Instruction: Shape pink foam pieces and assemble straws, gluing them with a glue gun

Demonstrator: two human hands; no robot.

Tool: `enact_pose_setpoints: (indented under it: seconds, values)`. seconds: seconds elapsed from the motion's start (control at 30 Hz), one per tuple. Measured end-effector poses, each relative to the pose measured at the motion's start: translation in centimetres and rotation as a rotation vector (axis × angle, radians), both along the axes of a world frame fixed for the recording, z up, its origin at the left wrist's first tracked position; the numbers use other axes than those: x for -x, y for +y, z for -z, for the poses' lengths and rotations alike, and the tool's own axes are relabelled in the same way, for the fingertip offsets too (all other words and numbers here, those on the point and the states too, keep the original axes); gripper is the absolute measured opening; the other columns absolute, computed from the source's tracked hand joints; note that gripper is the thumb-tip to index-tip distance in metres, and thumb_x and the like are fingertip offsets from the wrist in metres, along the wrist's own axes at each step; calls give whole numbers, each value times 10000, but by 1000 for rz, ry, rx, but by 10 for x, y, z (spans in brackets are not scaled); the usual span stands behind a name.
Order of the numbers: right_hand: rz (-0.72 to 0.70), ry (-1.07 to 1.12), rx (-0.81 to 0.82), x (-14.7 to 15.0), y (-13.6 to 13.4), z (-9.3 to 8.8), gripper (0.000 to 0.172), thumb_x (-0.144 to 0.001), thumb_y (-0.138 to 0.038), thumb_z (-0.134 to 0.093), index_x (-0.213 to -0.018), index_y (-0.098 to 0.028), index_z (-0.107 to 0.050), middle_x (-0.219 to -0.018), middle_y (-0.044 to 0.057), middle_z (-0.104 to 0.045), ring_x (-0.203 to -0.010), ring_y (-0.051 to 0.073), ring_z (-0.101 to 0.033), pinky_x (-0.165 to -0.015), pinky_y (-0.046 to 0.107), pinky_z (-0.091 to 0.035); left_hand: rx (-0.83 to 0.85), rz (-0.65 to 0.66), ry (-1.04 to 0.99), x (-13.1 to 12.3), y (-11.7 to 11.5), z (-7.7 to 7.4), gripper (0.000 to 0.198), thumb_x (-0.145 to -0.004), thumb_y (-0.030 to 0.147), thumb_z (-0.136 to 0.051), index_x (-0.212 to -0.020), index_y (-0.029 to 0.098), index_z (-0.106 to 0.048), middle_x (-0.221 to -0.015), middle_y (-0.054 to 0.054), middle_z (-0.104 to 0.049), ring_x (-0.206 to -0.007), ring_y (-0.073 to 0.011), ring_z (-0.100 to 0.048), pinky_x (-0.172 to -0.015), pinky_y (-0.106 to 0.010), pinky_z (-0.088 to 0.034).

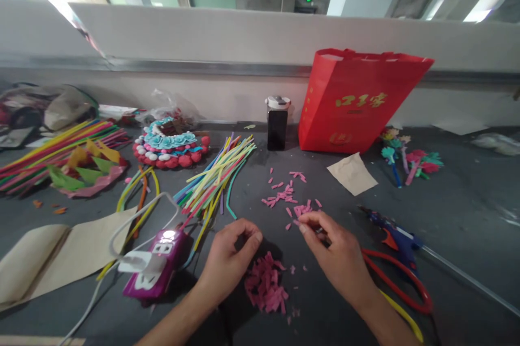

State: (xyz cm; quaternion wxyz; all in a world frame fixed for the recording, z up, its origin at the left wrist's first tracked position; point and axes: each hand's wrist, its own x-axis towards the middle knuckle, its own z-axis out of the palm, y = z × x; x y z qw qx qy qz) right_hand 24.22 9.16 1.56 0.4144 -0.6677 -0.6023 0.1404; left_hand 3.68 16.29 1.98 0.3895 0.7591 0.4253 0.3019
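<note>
My left hand (pixel 233 254) is closed with thumb and forefinger pressed together, just above a heap of small pink pieces (pixel 266 284). Whatever it may pinch is too small to make out. My right hand (pixel 339 256) pinches a small pink piece (pixel 297 222) between thumb and forefinger. Its fingertips are at the near edge of a looser scatter of pink pieces (pixel 284 194) on the dark table (pixel 227 302). Tiny pink scraps lie between the two hands.
Right of my right hand lie a blue glue gun (pixel 400 240) and red-handled scissors (pixel 418 286). A purple power strip (pixel 156 265) with a white cable, colourful pipe cleaners (pixel 219 173) and a beaded ring (pixel 170 143) are leftward. Behind stand a phone (pixel 277 129) and red bag (pixel 357 102).
</note>
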Motion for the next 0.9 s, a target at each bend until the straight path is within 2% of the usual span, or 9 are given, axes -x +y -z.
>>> enact_pose_setpoints:
  seconds: [0.13,0.23,0.33,0.47,0.57,0.67,0.77,0.9]
  values:
    - [35,-185,-73,-5,4,13,158,-930,-253,-507,-978,-241,-657,-972,39,-669,-938,207,-610,-845,344,-468,9,-47,-20,3,3,5,198,-850,306,-538,-721,169,-597,-676,12,-599,-667,-130,-556,-655,-217,-421]
    - [-98,-197,-11,1,1,12,167,-926,-201,-517,-979,-257,-666,-971,26,-656,-944,190,-602,-870,336,-455,43,-53,-29,4,4,7,197,-847,312,-544,-727,166,-600,-673,15,-586,-667,-127,-550,-648,-214,-417]
    - [-278,-202,142,9,-3,9,164,-899,-161,-562,-951,-275,-669,-933,-2,-652,-922,180,-598,-831,317,-459,62,-39,-48,4,4,11,202,-854,318,-543,-734,165,-598,-675,16,-579,-669,-125,-544,-649,-214,-414]
    - [-381,-295,260,14,-6,13,126,-844,-195,-653,-953,-256,-668,-909,5,-646,-910,210,-579,-803,338,-452,74,-27,-48,1,1,14,209,-849,315,-549,-713,163,-591,-666,12,-581,-657,-127,-541,-638,-218,-411]
    - [-397,-365,234,18,-6,22,102,-858,-178,-625,-915,-251,-667,-885,10,-635,-881,207,-568,-787,338,-434,82,0,-39,-2,-2,15,207,-848,304,-546,-704,162,-592,-665,7,-589,-655,-130,-547,-638,-223,-414]
    - [-366,-408,194,24,-4,30,117,-819,-108,-616,-793,-220,-638,-809,5,-622,-822,200,-561,-752,336,-411,84,46,-23,-3,-6,16,197,-853,281,-537,-708,163,-599,-670,3,-594,-656,-133,-554,-632,-224,-417]
    - [-295,-364,164,27,-1,29,159,-758,-33,-602,-731,-189,-593,-756,3,-608,-770,188,-554,-712,322,-401,58,77,7,-4,-8,17,150,-853,254,-541,-759,166,-618,-706,-4,-608,-686,-140,-566,-648,-231,-420]
    - [-238,-254,110,25,0,21,164,-768,-27,-575,-746,-190,-574,-773,3,-601,-776,180,-545,-701,305,-399,-21,156,36,-5,-9,17,109,-859,241,-554,-884,180,-640,-807,-22,-635,-781,-157,-578,-729,-260,-421]
